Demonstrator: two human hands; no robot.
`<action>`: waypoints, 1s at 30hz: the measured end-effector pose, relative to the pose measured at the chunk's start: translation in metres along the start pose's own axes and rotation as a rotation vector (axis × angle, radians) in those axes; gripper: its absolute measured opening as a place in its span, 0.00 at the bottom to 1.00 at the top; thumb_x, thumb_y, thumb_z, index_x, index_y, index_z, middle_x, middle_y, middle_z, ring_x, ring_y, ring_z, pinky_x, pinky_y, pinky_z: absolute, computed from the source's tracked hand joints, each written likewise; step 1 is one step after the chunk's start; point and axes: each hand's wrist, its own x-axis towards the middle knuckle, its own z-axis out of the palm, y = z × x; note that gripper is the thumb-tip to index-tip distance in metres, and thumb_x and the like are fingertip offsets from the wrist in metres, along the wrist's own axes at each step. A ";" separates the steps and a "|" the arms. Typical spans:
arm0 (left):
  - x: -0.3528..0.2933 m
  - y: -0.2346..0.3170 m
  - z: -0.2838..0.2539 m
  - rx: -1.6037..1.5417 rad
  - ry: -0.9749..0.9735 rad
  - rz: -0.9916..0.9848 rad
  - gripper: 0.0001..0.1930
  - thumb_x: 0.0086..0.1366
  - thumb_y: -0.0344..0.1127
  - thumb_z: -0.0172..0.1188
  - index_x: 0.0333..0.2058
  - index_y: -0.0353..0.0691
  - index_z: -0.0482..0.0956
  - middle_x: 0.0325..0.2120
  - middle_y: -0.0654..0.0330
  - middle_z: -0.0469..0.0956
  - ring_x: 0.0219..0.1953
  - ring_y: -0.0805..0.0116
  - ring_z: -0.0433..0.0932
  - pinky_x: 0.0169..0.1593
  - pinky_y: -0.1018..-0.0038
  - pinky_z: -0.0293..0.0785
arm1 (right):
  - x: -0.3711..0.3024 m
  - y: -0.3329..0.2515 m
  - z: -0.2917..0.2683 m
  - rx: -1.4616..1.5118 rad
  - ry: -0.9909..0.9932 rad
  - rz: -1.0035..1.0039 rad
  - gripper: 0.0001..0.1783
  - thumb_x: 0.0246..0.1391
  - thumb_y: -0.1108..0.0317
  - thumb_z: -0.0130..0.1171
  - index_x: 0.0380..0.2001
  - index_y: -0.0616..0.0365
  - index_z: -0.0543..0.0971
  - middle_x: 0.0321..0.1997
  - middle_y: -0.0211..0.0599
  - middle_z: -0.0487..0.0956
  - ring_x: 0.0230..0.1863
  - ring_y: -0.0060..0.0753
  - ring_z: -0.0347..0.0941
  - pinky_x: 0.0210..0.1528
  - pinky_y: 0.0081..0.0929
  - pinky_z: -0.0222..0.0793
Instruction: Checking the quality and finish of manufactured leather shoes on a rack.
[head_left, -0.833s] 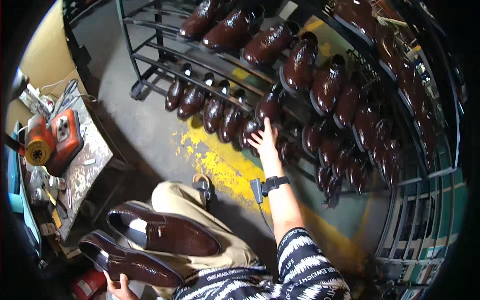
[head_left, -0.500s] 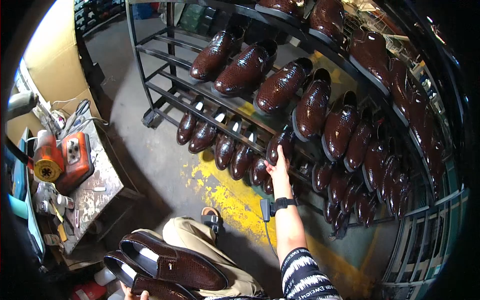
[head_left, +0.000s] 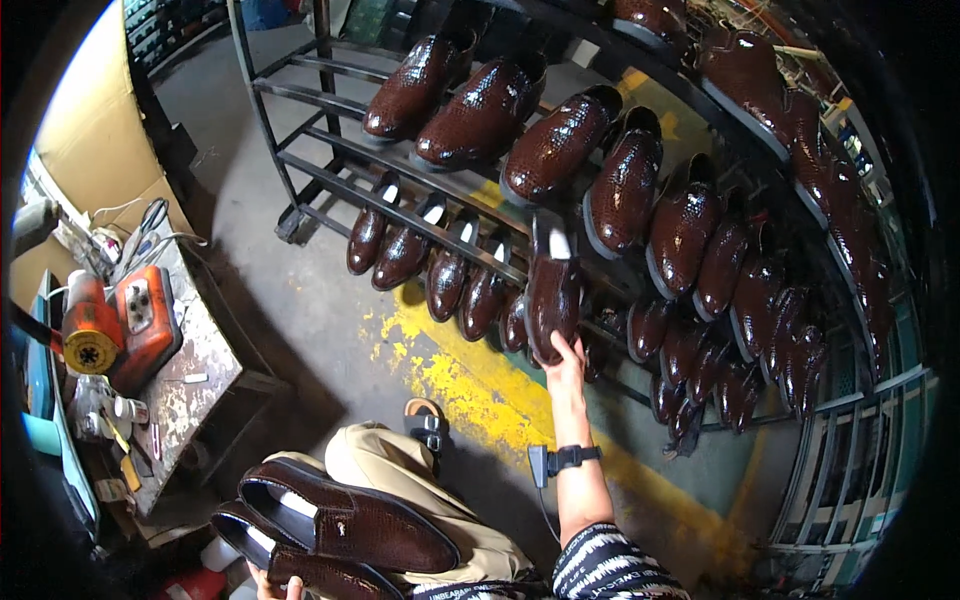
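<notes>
Right hand [head_left: 566,362], mine, holding brown shoe [head_left: 552,298] by its toe, some fingers hidden behind it; toe points toward me, opening away, just in front of rack [head_left: 322,60]; black strap [head_left: 572,457] round my right wrist; my left hand [head_left: 275,584], at lower edge, grips near loafer [head_left: 325,573] by its side; far loafer [head_left: 375,528] lies alongside, seen against my trousers [head_left: 372,455]; whether left fingers reach it, I cannot tell; rack bears rows of glossy shoes [head_left: 684,232]; worn table [head_left: 205,390], at left, carries orange tool [head_left: 145,318].
</notes>
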 end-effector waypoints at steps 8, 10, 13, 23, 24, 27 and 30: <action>0.003 -0.028 -0.005 -0.201 0.018 0.176 0.28 0.52 0.31 0.58 0.53 0.33 0.62 0.36 0.65 0.71 0.34 0.77 0.69 0.38 0.82 0.66 | -0.079 0.016 0.002 -0.141 -0.336 0.015 0.35 0.36 0.77 0.62 0.52 0.60 0.62 0.48 0.33 0.68 0.51 0.30 0.64 0.56 0.27 0.57; 0.002 -0.019 -0.005 -0.226 -0.042 0.082 0.33 0.50 0.31 0.58 0.55 0.33 0.58 0.35 0.66 0.71 0.34 0.77 0.69 0.38 0.82 0.66 | -0.089 0.009 0.011 -0.336 -0.295 -0.159 0.35 0.36 0.79 0.63 0.51 0.61 0.62 0.47 0.34 0.70 0.49 0.28 0.66 0.54 0.26 0.59; 0.002 -0.003 0.003 -0.252 -0.059 0.077 0.34 0.50 0.30 0.58 0.57 0.34 0.55 0.36 0.65 0.70 0.35 0.76 0.69 0.38 0.81 0.66 | -0.092 0.003 0.016 -0.311 -0.269 -0.205 0.35 0.36 0.82 0.63 0.51 0.61 0.61 0.47 0.36 0.70 0.48 0.27 0.67 0.53 0.25 0.61; 0.001 -0.020 0.000 -0.227 -0.008 0.085 0.36 0.51 0.32 0.59 0.58 0.33 0.53 0.43 0.61 0.69 0.42 0.71 0.69 0.46 0.77 0.66 | -0.074 0.010 -0.001 0.069 -0.280 0.036 0.31 0.41 0.75 0.60 0.52 0.61 0.64 0.50 0.36 0.69 0.52 0.33 0.64 0.56 0.31 0.57; 0.001 -0.019 0.000 -0.251 -0.022 0.057 0.36 0.52 0.32 0.59 0.58 0.33 0.52 0.44 0.60 0.69 0.43 0.70 0.69 0.46 0.76 0.66 | -0.072 0.014 -0.004 0.200 -0.269 0.113 0.29 0.42 0.73 0.59 0.51 0.61 0.64 0.50 0.35 0.69 0.52 0.35 0.64 0.57 0.34 0.56; -0.001 -0.004 0.001 -0.159 -0.016 0.011 0.30 0.52 0.30 0.60 0.53 0.31 0.59 0.40 0.58 0.71 0.41 0.68 0.70 0.46 0.74 0.67 | -0.069 0.024 -0.019 0.311 -0.261 0.187 0.29 0.42 0.72 0.59 0.51 0.59 0.66 0.51 0.36 0.70 0.53 0.38 0.64 0.57 0.37 0.57; -0.003 0.019 0.003 -0.004 0.002 -0.091 0.26 0.52 0.28 0.61 0.50 0.30 0.64 0.40 0.54 0.73 0.40 0.65 0.71 0.47 0.73 0.66 | -0.066 0.034 -0.033 0.412 -0.209 0.257 0.29 0.42 0.71 0.59 0.51 0.59 0.66 0.52 0.37 0.70 0.53 0.38 0.64 0.57 0.39 0.57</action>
